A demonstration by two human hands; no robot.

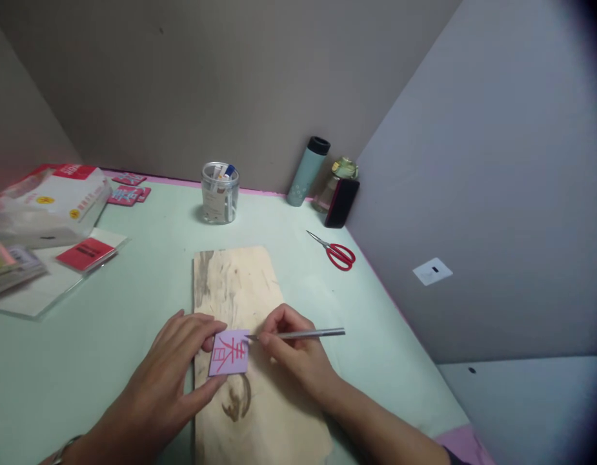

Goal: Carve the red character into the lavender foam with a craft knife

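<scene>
Lilac square pinched over the wooden board, craft-knife tip at its edge

From my remote seat I see the lilac square [229, 365] lying over the wooden board [240, 284], toward its left edge, with a red Chinese character drawn on its face; my left hand [157, 378] pinches it, thumb at the lower edge and fingers at the upper left corner; my right hand [298, 352] grips a slim, silver-handled craft knife [308, 334] like a pen, its handle reaching out to the right; the tip points at the square's upper right edge, though I cannot tell whether it touches.

The board rests on the pale green table [148, 271]; beyond its far right corner lie red-handled scissors [328, 246], blades slightly parted and pointing away to the left; farther back a teal tumbler [305, 174] leans by the wall, a green-lidded bottle [345, 169] stands beside it, and a dark smartphone [343, 204] is propped against that bottle; a clear cup [215, 210] holding pens stands behind the board; at the far left a white and red plastic bag [80, 194] sits behind a flat red packet [86, 254].
</scene>
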